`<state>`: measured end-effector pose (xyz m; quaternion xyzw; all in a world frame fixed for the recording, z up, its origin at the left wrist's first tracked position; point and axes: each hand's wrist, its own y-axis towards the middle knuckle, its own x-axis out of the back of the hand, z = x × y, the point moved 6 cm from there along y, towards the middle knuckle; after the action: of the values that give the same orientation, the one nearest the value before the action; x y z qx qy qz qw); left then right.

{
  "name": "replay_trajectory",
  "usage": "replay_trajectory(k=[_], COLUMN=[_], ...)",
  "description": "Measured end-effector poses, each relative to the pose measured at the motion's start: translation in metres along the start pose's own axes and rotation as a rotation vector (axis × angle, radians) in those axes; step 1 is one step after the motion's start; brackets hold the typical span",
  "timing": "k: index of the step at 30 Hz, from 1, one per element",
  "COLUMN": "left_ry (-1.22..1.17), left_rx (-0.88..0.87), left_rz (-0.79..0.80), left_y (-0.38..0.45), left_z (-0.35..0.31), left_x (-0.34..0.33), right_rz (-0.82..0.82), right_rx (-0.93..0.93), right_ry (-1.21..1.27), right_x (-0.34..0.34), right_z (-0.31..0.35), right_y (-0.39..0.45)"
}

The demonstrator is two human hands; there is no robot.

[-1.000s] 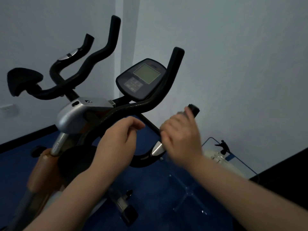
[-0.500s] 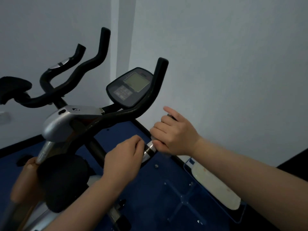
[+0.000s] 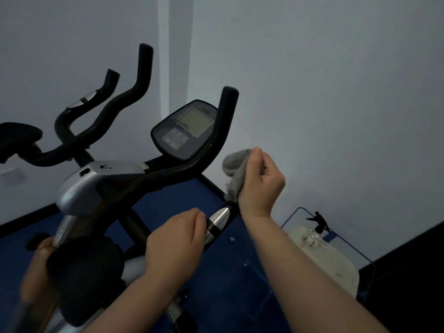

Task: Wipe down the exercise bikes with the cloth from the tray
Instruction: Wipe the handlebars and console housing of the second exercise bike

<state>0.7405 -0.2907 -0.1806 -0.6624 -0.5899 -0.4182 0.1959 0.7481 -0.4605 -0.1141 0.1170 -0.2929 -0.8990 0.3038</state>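
A black exercise bike [image 3: 101,186] fills the left half of the head view, with a console screen [image 3: 185,128] between its handlebars. My right hand [image 3: 260,181] is shut on a grey cloth [image 3: 234,169], wrapped over the outer end of the lower right handlebar. My left hand [image 3: 175,243] grips the same bar just below its chrome sensor sleeve [image 3: 216,221]. The bar's tip is hidden under the cloth.
A second bike's handlebars [image 3: 96,111] and saddle [image 3: 19,135] stand behind at the left. On the blue floor at the right lies a clear tray [image 3: 336,260] with a spray bottle [image 3: 317,227]. White walls close in behind; a dark block [image 3: 408,272] sits at the far right.
My right hand has slid up along the bar's end and the grey cloth now shows above its fingers. My left hand stays clamped by the chrome sleeve. The camera has tilted.
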Motion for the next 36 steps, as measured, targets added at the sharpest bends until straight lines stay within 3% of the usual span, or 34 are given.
replay_trajectory(k=[3, 6, 9, 11, 14, 17, 23, 28, 31, 36], left_ry=[0.021, 0.017, 0.0, 0.005, -0.001, -0.011, 0.018, -0.014, -0.012, -0.009], left_rx=[-0.01, -0.018, -0.026, -0.035, -0.043, -0.056, -0.074, -0.069, -0.076, -0.05], left_rz=[-0.017, -0.018, -0.016, -0.008, 0.001, 0.015, 0.007, 0.032, 0.019, -0.006], left_y=[0.001, 0.0, 0.001, 0.002, 0.002, 0.002, 0.003, 0.005, 0.003, 0.003], left_z=[0.001, 0.002, 0.003, 0.003, 0.002, 0.002, 0.002, 0.001, 0.002, 0.002], left_x=[-0.001, -0.002, -0.003, -0.003, -0.003, -0.004, -0.007, -0.008, -0.006, -0.005], right_rz=[-0.174, -0.227, -0.04, 0.009, -0.196, -0.418, -0.535, -0.482, -0.332, -0.115], right_rx=[-0.124, -0.159, -0.232, -0.372, -0.476, -0.411, -0.438, -0.551, -0.628, -0.516], right_ry=[0.076, 0.034, -0.127, 0.041, 0.298, 0.224, 0.125, 0.089, 0.141, 0.03], right_x=[-0.001, -0.004, -0.007, -0.005, 0.001, 0.006, 0.006, 0.002, 0.003, 0.0], right_z=[-0.005, -0.001, -0.001, -0.008, -0.015, -0.011, -0.007, -0.021, -0.03, -0.018], right_y=[-0.015, -0.019, 0.006, 0.007, -0.015, -0.028, -0.047, -0.097, -0.096, -0.05])
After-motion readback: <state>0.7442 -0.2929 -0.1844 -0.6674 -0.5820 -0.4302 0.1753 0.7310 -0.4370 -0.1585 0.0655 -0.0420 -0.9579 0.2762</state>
